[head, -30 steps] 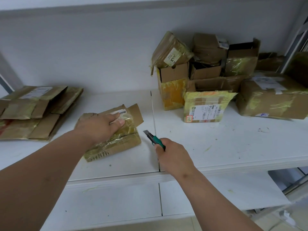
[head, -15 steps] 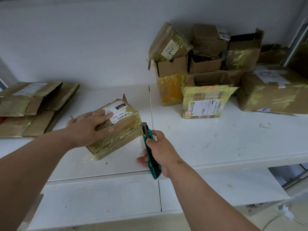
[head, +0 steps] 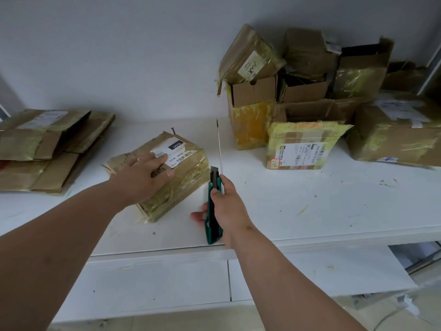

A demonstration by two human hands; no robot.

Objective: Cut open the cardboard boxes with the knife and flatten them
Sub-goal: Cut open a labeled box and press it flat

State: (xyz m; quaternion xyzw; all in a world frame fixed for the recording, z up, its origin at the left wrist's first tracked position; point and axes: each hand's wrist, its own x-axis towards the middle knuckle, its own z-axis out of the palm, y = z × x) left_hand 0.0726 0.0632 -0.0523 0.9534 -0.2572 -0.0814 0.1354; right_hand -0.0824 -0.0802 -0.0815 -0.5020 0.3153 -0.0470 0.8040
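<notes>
A small taped cardboard box (head: 183,173) with a white label lies on the white shelf (head: 298,201), a little left of centre. My left hand (head: 143,177) rests flat on its top, fingers straight. My right hand (head: 226,206) grips a green utility knife (head: 213,211), blade end pointing away from me, right beside the box's near right corner. Whether the blade touches the box I cannot tell.
A stack of flattened boxes (head: 43,149) lies at the far left. A pile of several taped and open boxes (head: 307,91) fills the back right, with a labelled one (head: 300,149) in front. A lower shelf (head: 167,283) juts out below.
The box went from lying squashed to standing as a block under my left hand. My right hand turned the knife so it points away and brought it up to the box's right corner.
</notes>
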